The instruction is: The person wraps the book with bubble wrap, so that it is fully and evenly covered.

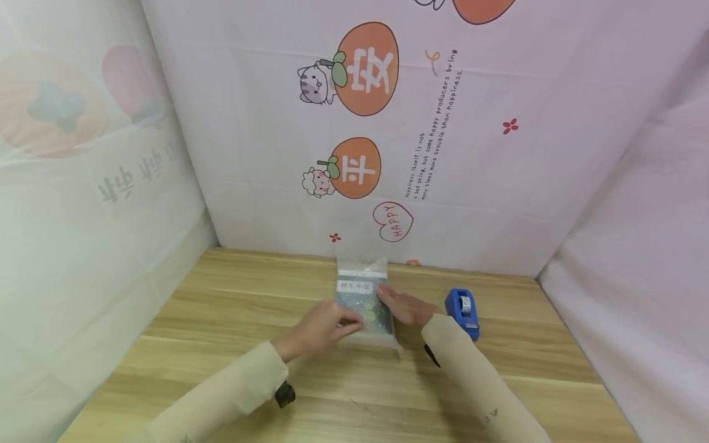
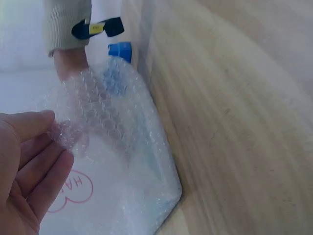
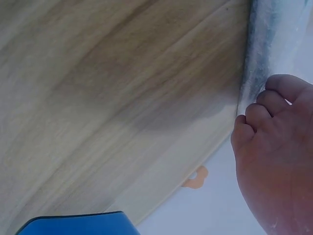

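Observation:
A flat dark teal item (image 1: 348,300) with a white printed band lies on the table, wrapped in clear bubble wrap (image 2: 105,115). My left hand (image 1: 324,326) is over its near left part. In the left wrist view, the left thumb and fingers (image 2: 51,174) pinch a raised flap of the wrap. Along the right side of the package, my right hand (image 1: 408,306) presses with extended fingers. The right wrist view has the fingers (image 3: 259,113) at the package's edge, their tips partly hidden. Through the flap, the right hand shows blurred in the left wrist view.
A blue tape dispenser (image 1: 471,329) with a roll of clear tape stands on the wooden table (image 1: 232,320), right of the right hand. White printed cloth (image 1: 266,154) hangs behind the table, with cloth walls on both sides.

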Tool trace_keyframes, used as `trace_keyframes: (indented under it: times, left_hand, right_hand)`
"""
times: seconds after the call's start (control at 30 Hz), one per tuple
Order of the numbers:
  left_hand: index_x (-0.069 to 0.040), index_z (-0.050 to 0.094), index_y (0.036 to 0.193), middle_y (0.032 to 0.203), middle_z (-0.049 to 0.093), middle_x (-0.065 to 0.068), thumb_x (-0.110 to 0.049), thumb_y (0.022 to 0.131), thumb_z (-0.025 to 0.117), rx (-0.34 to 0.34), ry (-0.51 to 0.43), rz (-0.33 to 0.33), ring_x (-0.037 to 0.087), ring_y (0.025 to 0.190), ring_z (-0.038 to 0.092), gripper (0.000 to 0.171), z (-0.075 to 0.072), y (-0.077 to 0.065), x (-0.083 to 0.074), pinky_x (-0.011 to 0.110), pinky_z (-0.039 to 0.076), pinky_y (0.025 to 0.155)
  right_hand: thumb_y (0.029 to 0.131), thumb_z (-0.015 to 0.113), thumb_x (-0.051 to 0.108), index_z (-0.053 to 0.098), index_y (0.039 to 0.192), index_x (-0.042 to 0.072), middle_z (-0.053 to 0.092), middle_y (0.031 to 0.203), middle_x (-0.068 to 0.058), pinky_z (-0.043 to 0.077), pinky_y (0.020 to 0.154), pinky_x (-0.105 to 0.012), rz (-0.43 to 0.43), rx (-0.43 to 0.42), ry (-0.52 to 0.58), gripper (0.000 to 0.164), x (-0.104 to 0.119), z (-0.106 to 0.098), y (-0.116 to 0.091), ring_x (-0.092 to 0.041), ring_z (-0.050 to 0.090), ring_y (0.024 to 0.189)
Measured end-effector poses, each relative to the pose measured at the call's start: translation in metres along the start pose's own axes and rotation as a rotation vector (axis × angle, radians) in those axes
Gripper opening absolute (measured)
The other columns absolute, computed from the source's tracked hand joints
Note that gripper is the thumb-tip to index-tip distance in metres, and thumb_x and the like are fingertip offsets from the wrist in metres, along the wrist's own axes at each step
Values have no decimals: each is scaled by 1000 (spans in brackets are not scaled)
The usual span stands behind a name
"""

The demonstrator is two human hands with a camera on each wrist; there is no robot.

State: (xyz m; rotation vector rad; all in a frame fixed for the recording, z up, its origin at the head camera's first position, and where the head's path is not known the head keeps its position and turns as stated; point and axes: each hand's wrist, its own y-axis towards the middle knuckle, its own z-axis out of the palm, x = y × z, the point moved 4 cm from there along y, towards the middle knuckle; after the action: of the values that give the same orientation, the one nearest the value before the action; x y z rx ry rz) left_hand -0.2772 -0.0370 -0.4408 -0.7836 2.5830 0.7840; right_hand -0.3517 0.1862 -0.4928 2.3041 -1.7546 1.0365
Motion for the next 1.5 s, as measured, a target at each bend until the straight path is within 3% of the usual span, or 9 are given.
trace_keyframes:
  times: [0.2, 0.37, 0.5, 0.63, 0.77, 1.0, 1.07, 1.3, 1.5]
  left_hand:
    - [-6, 83, 106, 101, 83, 6, -13, 100, 73, -63, -138, -135, 11, 90, 79, 13, 2, 16, 26, 15, 61, 78]
    - [-8, 83, 106, 104, 83, 5, -13, 100, 73, -87, -239, -225, 10, 95, 78, 13, 5, 28, 47, 22, 63, 84]
    - [-6, 82, 110, 107, 83, 5, -14, 102, 71, -92, -261, -268, 12, 97, 78, 16, 8, 35, 60, 26, 64, 86]
    - [-1, 81, 112, 107, 82, 8, -13, 102, 71, -98, -248, -283, 17, 98, 79, 18, 11, 39, 74, 29, 65, 86]
    - [-1, 81, 110, 107, 83, 10, -12, 101, 72, -95, -217, -318, 20, 98, 79, 18, 15, 42, 86, 32, 65, 87]
    - [-4, 82, 108, 106, 83, 7, -15, 101, 73, -57, -179, -374, 16, 97, 77, 16, 26, 50, 100, 32, 64, 89]
    - [-5, 82, 108, 107, 82, 7, -15, 101, 72, -44, -159, -371, 17, 97, 77, 16, 28, 51, 102, 33, 64, 89]
    - [-6, 83, 107, 107, 82, 7, -16, 101, 73, -24, -93, -350, 17, 96, 77, 15, 31, 53, 106, 33, 64, 88]
    - [-7, 84, 105, 106, 82, 6, -16, 99, 75, -32, -58, -362, 16, 96, 76, 13, 33, 55, 109, 33, 64, 88]
  right_hand:
    - [100, 11, 83, 19, 170, 15, 19, 178, -14, 14, 133, -62, 73, 5, 60, 99, -3, -3, -1, -41, 17, 164]
    - [93, 16, 93, 31, 167, 13, 28, 173, -23, 19, 128, -70, 141, -1, 101, 111, -7, -4, -2, -49, 24, 160]
    - [95, 10, 90, 34, 167, 20, 27, 175, -17, 17, 128, -71, 79, 19, 73, 103, -7, -4, 1, -47, 22, 161]
    - [102, 4, 79, 33, 166, 28, 23, 177, -8, 13, 130, -71, -1, 44, 47, 88, -2, -5, 4, -42, 18, 164]
    - [101, 4, 81, 34, 166, 25, 22, 177, -10, 12, 129, -71, -10, 50, 42, 91, 1, -6, 4, -43, 17, 163]
    - [91, 18, 94, 31, 168, 15, 25, 174, -23, 19, 128, -72, 130, 7, 96, 111, -7, -7, 3, -50, 23, 160]
    - [92, 20, 93, 28, 169, 16, 23, 175, -21, 18, 128, -72, 122, 12, 95, 109, -7, -6, 4, -50, 21, 161]
    - [108, 27, 69, 23, 169, 18, 15, 178, -5, 16, 132, -63, -56, 20, -132, 79, -3, -5, 13, -40, 15, 164]
    - [100, 49, 74, 28, 167, 15, 17, 178, -8, 24, 132, -59, -123, 20, -235, 93, -2, -6, 14, -40, 19, 163]
